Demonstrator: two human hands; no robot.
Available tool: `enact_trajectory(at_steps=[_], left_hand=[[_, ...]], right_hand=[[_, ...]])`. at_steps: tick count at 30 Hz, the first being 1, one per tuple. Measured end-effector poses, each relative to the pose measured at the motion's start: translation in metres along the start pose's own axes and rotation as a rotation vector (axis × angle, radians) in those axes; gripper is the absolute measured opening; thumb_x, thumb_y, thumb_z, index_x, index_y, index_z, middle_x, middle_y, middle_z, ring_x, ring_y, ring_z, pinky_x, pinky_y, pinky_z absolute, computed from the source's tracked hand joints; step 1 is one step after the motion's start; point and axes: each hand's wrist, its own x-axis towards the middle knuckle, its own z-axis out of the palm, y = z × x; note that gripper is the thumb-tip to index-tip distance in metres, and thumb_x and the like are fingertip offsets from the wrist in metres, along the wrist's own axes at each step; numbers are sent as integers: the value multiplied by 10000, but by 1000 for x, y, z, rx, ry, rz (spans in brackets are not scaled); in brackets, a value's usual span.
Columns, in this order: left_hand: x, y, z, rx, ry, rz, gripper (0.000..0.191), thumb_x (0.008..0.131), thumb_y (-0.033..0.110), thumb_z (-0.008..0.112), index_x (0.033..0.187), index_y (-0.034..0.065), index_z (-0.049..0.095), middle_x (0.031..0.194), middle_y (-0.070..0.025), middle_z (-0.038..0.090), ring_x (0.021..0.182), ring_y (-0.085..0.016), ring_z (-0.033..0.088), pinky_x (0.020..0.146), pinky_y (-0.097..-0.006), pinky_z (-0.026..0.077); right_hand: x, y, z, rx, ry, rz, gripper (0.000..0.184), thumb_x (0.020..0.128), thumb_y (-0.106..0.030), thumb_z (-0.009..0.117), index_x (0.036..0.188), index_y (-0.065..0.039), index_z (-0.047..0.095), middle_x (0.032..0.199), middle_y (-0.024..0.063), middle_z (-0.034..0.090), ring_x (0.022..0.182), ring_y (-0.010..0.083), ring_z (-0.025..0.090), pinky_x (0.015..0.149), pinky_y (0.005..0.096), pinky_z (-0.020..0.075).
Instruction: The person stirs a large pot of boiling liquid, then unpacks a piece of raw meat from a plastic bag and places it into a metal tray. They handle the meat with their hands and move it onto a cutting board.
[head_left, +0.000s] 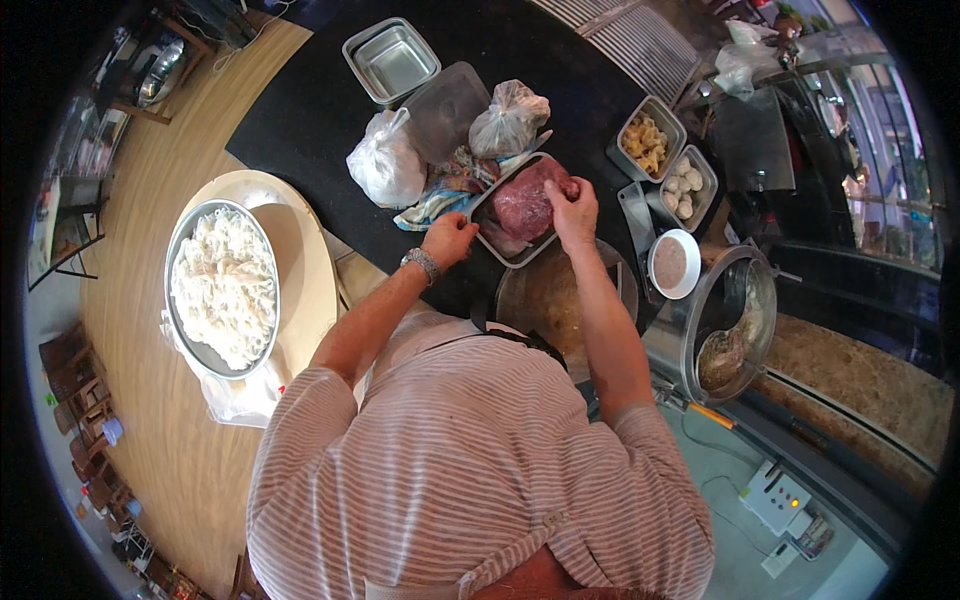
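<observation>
A large piece of dark red raw meat (523, 201) lies in a rectangular metal container (511, 257) in front of me. My right hand (574, 211) has its thumb and fingers around the meat's right end. At the near left corner of the container, my left hand (450, 241) pinches the rim. A crumpled patterned cloth (442, 196) lies just beyond that hand. Between the container and my body is a round chopping board (536, 300), partly covered by my right forearm. To the right rests a cleaver (636, 214) with a broad metal blade.
Two tied plastic bags (386, 161) (510, 120) flank a translucent lid (448, 109), with an empty metal container (393, 60) behind. Right are tubs of yellowish food (643, 144) and pale balls (681, 187), a white bowl (674, 264) and a round pot (763, 300). Noodles (221, 289) fill a left basin.
</observation>
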Motion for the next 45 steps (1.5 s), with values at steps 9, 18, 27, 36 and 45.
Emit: enact_trajectory(at_steps=[9, 18, 27, 36, 45], left_hand=[[-52, 59, 20, -293, 72, 524, 563, 921, 396, 739, 1276, -9, 576, 1167, -142, 661, 930, -188, 665, 789, -338, 551], [-83, 130, 65, -790, -538, 442, 680, 900, 245, 781, 1450, 28, 445, 1347, -93, 588, 1230, -186, 573, 1053, -364, 474], [-95, 147, 80, -885, -756, 490, 640, 930, 151, 724, 1487, 75, 418, 1413, -57, 553, 1305, -195, 523, 1107, -402, 415], [-112, 158, 78, -904, -860, 453, 623, 950, 154, 698, 1503, 110, 415, 1415, -43, 558, 1305, -194, 531, 1095, -414, 439], [-119, 164, 75, -840, -834, 454, 689, 934, 212, 714, 1524, 123, 370, 1462, -49, 519, 1351, -219, 498, 1118, -442, 409]], right_hand=[[-32, -56, -81, 687, 59, 22, 328, 934, -153, 725, 1189, 4, 590, 1111, 71, 667, 1003, 153, 630, 909, 309, 495], [-86, -91, -131, 778, 14, -76, 383, 988, -192, 645, 1310, -1, 565, 1245, 108, 651, 1128, 214, 634, 986, 376, 501], [-117, -109, -163, 950, 16, -80, 458, 1010, -244, 584, 1399, -19, 500, 1318, 116, 615, 1201, 253, 605, 1027, 424, 479], [-132, -128, -177, 1110, -46, -64, 490, 997, -233, 586, 1415, 3, 484, 1338, 114, 605, 1243, 247, 578, 1068, 426, 440], [-139, -134, -181, 1089, -38, -89, 520, 985, -255, 596, 1433, -17, 477, 1349, 109, 603, 1257, 256, 571, 1073, 436, 439]])
